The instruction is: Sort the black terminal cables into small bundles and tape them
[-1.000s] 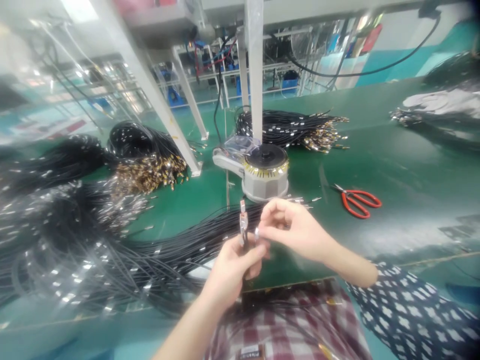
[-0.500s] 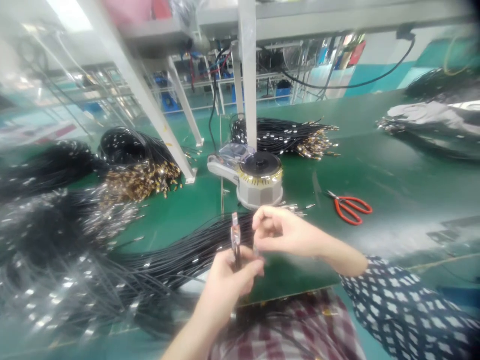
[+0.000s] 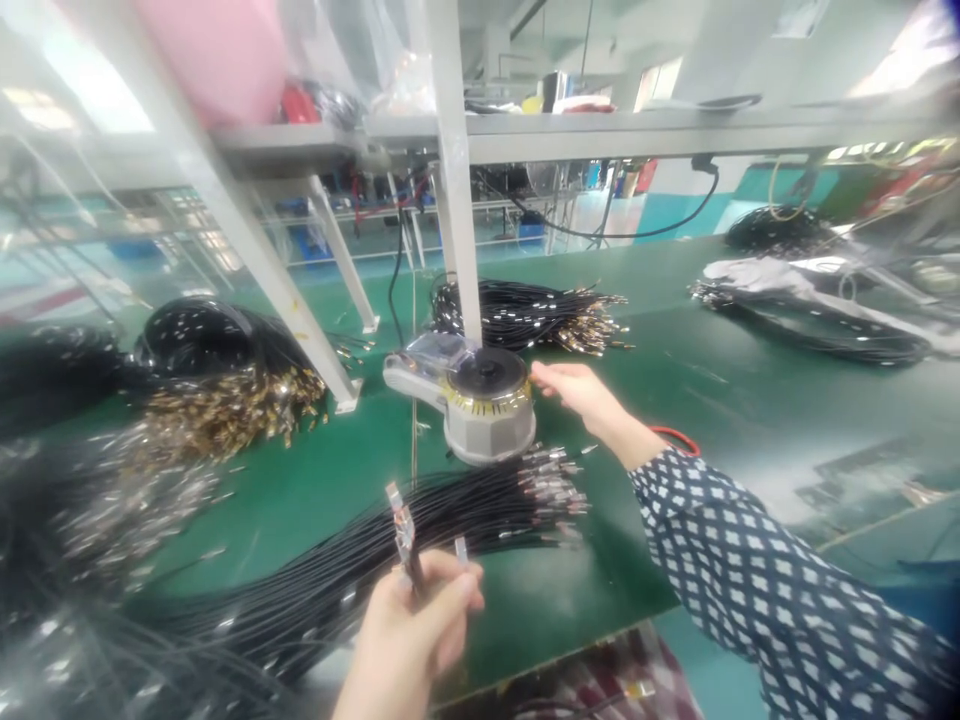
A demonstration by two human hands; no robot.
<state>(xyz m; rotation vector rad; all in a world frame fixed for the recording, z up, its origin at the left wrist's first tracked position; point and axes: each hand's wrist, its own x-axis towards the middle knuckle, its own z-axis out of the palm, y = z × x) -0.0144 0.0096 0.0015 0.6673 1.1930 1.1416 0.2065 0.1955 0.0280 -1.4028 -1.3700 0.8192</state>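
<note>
My left hand (image 3: 416, 625) is low in the middle, closed on a few black wires (image 3: 406, 545) whose metal terminals stick up above the fingers. My right hand (image 3: 577, 390) reaches forward to the grey tape dispenser (image 3: 480, 405), fingertips at its right rim, fingers loosely curled with nothing visible in them. A bundle of black wires with silver terminals (image 3: 450, 520) lies on the green table between the two hands.
Piles of black wires with gold terminals (image 3: 225, 400) lie at left, another bundle (image 3: 525, 315) behind the dispenser, more at far right (image 3: 810, 320). Red scissors (image 3: 675, 437) peek out behind my right sleeve. White frame posts (image 3: 457, 180) stand on the table (image 3: 750, 400).
My right hand left the wire ends in my left hand and reached forward to the tape dispenser. My left hand dropped lower with the wires. The view tilted upward.
</note>
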